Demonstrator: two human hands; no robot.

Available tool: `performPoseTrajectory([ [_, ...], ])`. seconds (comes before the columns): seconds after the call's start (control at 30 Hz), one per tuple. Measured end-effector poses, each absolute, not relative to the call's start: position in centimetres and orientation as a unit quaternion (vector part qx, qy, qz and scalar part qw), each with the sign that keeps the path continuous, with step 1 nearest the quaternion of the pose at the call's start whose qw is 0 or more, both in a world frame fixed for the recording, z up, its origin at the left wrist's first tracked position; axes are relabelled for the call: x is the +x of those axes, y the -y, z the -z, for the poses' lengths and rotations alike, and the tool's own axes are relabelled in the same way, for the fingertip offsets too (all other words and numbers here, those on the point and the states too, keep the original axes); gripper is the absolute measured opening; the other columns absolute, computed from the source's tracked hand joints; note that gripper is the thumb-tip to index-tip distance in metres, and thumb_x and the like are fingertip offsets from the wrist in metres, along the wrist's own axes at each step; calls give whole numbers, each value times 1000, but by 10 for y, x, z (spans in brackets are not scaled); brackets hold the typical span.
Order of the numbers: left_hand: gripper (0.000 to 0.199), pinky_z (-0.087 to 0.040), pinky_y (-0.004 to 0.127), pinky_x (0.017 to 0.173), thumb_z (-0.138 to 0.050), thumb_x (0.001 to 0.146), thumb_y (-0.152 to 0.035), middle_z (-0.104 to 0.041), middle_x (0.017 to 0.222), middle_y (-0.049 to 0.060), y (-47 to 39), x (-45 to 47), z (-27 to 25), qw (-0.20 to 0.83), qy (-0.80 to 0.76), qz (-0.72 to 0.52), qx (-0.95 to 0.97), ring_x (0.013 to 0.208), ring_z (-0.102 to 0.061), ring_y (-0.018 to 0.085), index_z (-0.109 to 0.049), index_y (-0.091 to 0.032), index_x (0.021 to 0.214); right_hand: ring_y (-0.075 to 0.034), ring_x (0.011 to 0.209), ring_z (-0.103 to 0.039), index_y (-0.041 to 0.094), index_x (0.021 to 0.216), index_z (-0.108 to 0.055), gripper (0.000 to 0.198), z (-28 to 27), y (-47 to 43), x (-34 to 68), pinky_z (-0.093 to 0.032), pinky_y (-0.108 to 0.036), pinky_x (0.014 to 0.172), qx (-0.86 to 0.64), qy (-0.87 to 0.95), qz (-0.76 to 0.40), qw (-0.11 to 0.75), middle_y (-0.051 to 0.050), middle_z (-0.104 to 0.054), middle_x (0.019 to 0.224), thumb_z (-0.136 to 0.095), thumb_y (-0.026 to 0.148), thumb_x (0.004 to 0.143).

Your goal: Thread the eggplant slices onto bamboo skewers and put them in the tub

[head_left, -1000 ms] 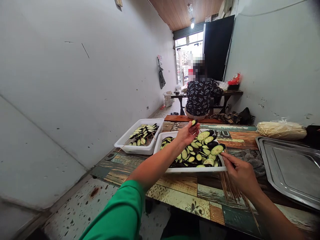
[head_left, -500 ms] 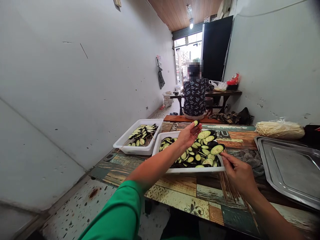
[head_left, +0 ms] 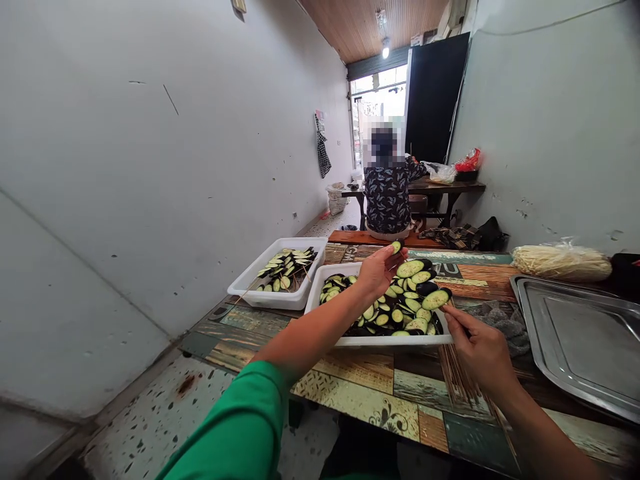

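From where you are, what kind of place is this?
Likely a small eatery or food shop: white tubs hold eggplant slices, thin skewers lie in a bunch, and metal trays sit alongside.

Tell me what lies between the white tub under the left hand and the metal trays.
In the head view, a crumpled gray cloth lies between the tub and the metal trays, partly behind the right hand.

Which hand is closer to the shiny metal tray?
Right. The right hand is just left of the metal tray; the left hand is farther left, near the far side of the eggplant tub.
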State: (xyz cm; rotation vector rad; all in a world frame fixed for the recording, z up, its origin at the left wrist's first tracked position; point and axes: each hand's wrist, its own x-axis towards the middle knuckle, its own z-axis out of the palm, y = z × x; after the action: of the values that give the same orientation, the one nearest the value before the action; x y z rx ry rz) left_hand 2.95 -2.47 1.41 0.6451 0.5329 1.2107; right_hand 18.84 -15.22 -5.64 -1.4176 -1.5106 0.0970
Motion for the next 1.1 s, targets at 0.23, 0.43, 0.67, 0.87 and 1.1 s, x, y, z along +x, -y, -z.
performPoseTrajectory([
  [0.23, 8, -48, 31, 88, -60, 82, -16, -70, 81, 8, 22, 28, -12, 729, -238, -568, 300, 79, -67, 14, -66, -11, 84, -24, 83, -71, 21, 94, -75, 31, 59, 150, 189, -57, -34, 72, -585, 629, -40, 511, -6, -75, 94, -52, 36, 81],
  [0.43, 8, -48, 33, 90, -62, 79, -15, -71, 81, 8, 23, 29, -11, 736, -231, -562, 298, 83, -68, 16, -67, -11, 85, -24, 85, -71, 21, 94, -75, 31, 59, 150, 189, -57, -35, 76, -580, 629, -41, 516, -6, -74, 95, -52, 36, 81],
  [0.67, 8, -49, 32, 89, -60, 82, -16, -70, 77, 7, 23, 31, -11, 718, -236, -585, 296, 80, -68, 15, -66, -11, 81, -24, 85, -71, 19, 96, -75, 32, 55, 152, 188, -57, -34, 76, -574, 638, -33, 512, -7, -74, 96, -51, 36, 82],
  [0.87, 8, -49, 34, 87, -65, 79, -19, -69, 74, 7, 22, 31, -13, 680, -278, -611, 294, 80, -68, 16, -63, -11, 79, -24, 85, -71, 20, 97, -74, 32, 57, 152, 189, -57, -34, 74, -576, 649, -20, 497, -7, -74, 97, -50, 35, 82],
  [1.1, 8, -48, 34, 87, -62, 81, -19, -69, 75, 8, 18, 25, -13, 699, -283, -589, 290, 79, -68, 16, -62, -11, 78, -24, 85, -71, 22, 98, -74, 31, 60, 152, 190, -57, -36, 73, -571, 655, -25, 494, -6, -74, 97, -51, 34, 82],
])
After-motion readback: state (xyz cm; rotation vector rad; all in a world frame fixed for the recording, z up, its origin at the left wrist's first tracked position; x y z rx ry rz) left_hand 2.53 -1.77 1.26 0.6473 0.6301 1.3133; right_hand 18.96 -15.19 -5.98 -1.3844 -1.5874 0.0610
